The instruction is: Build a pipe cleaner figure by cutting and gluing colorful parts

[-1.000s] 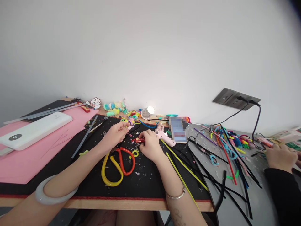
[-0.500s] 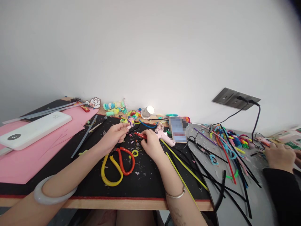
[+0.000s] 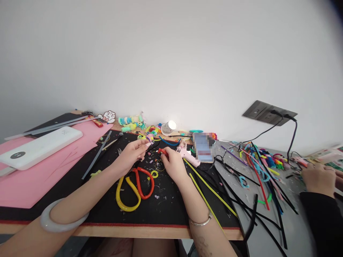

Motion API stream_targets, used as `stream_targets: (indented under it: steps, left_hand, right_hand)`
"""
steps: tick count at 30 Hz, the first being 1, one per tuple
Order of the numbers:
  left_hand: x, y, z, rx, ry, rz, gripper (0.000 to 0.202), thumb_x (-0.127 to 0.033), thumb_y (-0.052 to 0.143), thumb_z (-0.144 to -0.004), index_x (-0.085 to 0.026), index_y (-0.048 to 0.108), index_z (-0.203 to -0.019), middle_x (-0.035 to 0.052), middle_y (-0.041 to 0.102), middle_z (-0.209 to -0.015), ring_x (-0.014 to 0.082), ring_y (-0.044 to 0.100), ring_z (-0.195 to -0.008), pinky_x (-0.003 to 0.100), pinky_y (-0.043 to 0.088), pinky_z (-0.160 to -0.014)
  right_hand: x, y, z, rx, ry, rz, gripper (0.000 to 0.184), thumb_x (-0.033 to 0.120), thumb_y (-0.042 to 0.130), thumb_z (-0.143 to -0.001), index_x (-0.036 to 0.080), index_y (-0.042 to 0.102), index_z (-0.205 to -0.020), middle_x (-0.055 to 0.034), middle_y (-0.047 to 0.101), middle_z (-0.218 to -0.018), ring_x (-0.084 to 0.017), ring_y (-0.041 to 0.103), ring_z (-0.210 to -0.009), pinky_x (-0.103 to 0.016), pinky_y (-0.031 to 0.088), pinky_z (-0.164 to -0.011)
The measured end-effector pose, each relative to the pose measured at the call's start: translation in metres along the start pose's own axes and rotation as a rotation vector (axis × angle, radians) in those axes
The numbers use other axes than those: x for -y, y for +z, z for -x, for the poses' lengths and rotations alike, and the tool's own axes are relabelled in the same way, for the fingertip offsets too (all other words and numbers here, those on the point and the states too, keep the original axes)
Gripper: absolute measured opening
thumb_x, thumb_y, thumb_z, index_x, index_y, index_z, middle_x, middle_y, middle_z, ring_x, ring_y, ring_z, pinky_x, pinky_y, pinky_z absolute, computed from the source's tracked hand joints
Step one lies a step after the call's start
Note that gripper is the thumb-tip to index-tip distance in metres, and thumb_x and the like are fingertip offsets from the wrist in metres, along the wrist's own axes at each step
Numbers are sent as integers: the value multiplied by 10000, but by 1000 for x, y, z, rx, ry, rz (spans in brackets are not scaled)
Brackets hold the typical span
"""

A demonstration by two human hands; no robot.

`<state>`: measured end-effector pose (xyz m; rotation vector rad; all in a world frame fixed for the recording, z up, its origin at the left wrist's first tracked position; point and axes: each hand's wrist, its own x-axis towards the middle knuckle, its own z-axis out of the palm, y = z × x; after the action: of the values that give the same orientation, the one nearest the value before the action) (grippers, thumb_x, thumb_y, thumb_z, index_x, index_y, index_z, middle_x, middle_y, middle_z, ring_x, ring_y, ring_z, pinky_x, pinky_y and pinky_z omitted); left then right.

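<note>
My left hand (image 3: pixel 134 152) is closed in a pinch above the black mat (image 3: pixel 166 210). A small pink, purple and yellow piece (image 3: pixel 150 137) shows right at its fingertips; whether the fingers grip it I cannot tell. Closed on a short red stick-like thing (image 3: pixel 162 151), my right hand (image 3: pixel 173 162) rests on the mat, and most of that thing is hidden by the fingers. Scissors (image 3: pixel 128 203) with yellow and red handles lie below my left hand, their blades partly under it. Near them is a small yellow ring (image 3: pixel 154 174).
A pink glue gun (image 3: pixel 189 156) and a phone (image 3: pixel 203 148) lie right of my hands. A paper cup (image 3: pixel 168 127) stands by the wall. At left, a white power bank (image 3: pixel 43 146) rests on pink sheets (image 3: pixel 32 194). Black strips (image 3: pixel 264 217) and another person's hand (image 3: pixel 318 178) are at right.
The red thing in my right hand has turned, so that less of its length shows and its end sits nearer the fingers. My left hand has barely moved.
</note>
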<state>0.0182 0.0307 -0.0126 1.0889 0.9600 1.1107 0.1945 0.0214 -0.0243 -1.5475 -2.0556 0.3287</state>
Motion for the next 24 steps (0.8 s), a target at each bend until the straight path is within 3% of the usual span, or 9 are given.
stream_targets:
  steps: [3, 7, 15, 24]
  left_hand:
    - [0, 1, 1, 5, -3, 54, 261, -340, 646, -754, -158, 567, -922, -64, 430, -600, 52, 393, -549, 163, 401, -558]
    - [-2, 1, 2, 20, 5, 120, 240, -319, 662, -737, -167, 570, -899, -27, 549, -715, 95, 536, -713, 241, 491, -714]
    - [-4, 5, 5, 67, -9, 217, 223, -297, 678, -729, -195, 590, -907, 3, 606, -903, 174, 604, -966, 309, 544, -768]
    - [1, 5, 2, 74, -20, 238, 195, -261, 656, -764, -183, 584, -927, -4, 617, -862, 143, 631, -900, 301, 528, -830]
  right_hand:
    - [2, -1, 0, 18, 23, 43, 94, 227, 500, -818, 196, 502, -729, 11, 548, -679, -126, 484, -620, -228, 295, -578]
    - [3, -2, 1, 24, 43, 50, 24, 222, 542, -790, 200, 531, -791, 11, 567, -693, -124, 500, -626, -222, 310, -585]
    - [5, -1, 1, 41, 11, 47, 100, 188, 541, -775, 202, 543, -874, -8, 592, -746, -144, 534, -668, -236, 352, -612]
    - [5, 3, 4, 63, -29, 4, 137, 179, 528, -777, 201, 536, -913, -12, 606, -784, -145, 547, -684, -237, 360, -622]
